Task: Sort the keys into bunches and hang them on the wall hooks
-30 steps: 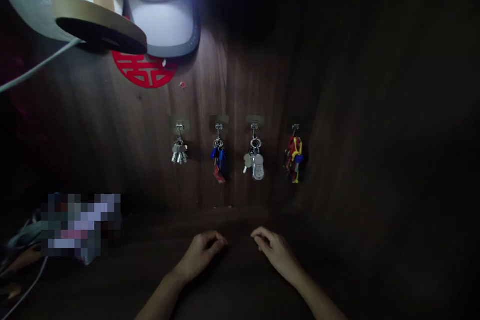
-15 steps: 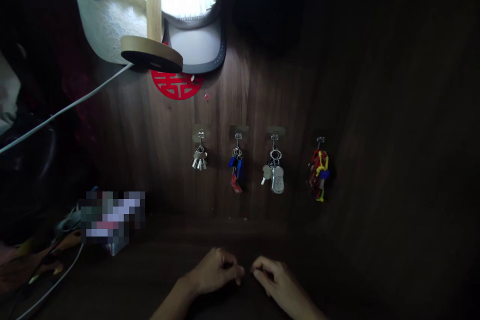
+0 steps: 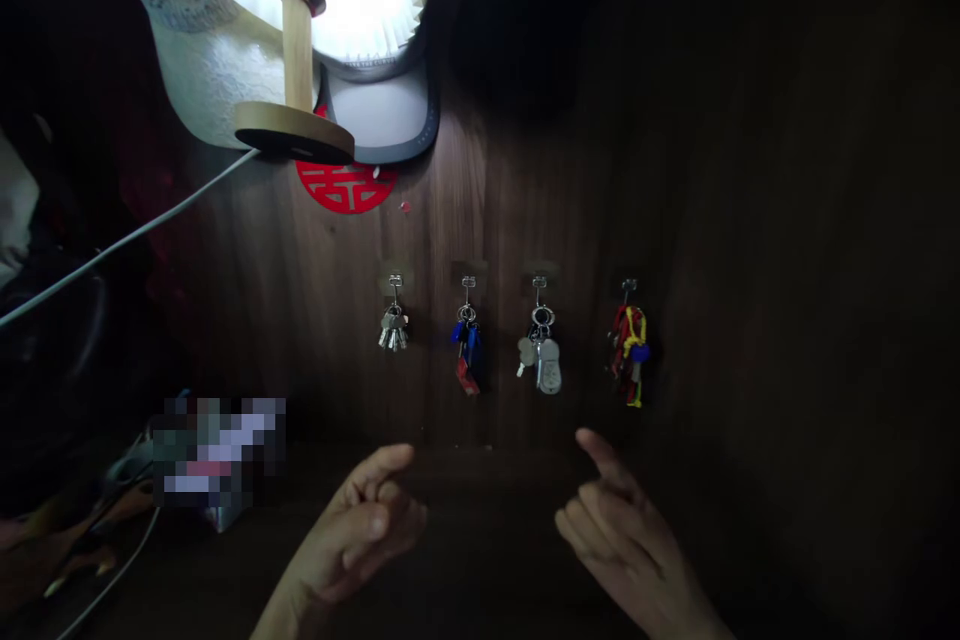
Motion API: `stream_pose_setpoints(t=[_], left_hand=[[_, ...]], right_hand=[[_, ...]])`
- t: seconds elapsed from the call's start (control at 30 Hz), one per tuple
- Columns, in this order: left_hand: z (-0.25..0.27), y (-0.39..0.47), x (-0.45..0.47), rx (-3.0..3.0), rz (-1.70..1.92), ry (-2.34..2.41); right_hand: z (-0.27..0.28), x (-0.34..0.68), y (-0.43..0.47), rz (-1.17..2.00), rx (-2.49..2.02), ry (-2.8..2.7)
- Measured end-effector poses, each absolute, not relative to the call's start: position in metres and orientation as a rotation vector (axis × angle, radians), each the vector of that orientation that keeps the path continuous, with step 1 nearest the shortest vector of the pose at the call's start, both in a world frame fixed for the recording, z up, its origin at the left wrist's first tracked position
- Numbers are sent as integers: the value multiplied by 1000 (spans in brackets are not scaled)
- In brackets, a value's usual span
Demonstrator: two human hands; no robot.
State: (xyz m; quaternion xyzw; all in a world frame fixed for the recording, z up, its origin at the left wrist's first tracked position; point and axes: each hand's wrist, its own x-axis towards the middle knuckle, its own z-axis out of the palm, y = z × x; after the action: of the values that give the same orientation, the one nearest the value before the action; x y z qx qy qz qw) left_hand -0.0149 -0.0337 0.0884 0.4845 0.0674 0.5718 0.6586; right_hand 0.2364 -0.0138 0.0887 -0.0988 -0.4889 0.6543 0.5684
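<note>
My left hand [image 3: 367, 515] is raised at the lower middle, index finger stretched forward and the other fingers loosely bent; it holds nothing. Across from it, my right hand [image 3: 622, 530] points up and inward with its index finger, the rest curled, also without anything in it. Above the hands, bunches hang from wall hooks: silver keys [image 3: 393, 330], keys with blue and red tags [image 3: 467, 350], keys with a grey fob [image 3: 550, 365], and a bunch with red and yellow cords [image 3: 636, 350]. Both hands are below the bunches and touch none of them.
A lit lamp [image 3: 298, 50] with a wooden stem and a white cable [image 3: 135, 240] is at upper left. Caps [image 3: 382, 110] and a red paper cut-out [image 3: 349, 188] are on the wood wall behind it. A blurred box [image 3: 225, 460] sits at lower left.
My hands have moved apart and slightly up, with the index fingers now stretched out. The view has shifted a little; the key bunches still hang on their hooks.
</note>
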Motion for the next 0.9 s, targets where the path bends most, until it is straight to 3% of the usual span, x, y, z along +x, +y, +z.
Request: stream_pose_setpoints(t=[0.43, 0.67, 0.9], left_hand=[[88, -51, -55, 1022, 1429, 198], [92, -46, -79, 1023, 1484, 295], [99, -38, -103, 1014, 1462, 264]], right_hand=[[96, 211, -8, 1550, -307, -880], [90, 183, 0, 1319, -474, -1071], [100, 156, -2, 1312, -429, -1114]])
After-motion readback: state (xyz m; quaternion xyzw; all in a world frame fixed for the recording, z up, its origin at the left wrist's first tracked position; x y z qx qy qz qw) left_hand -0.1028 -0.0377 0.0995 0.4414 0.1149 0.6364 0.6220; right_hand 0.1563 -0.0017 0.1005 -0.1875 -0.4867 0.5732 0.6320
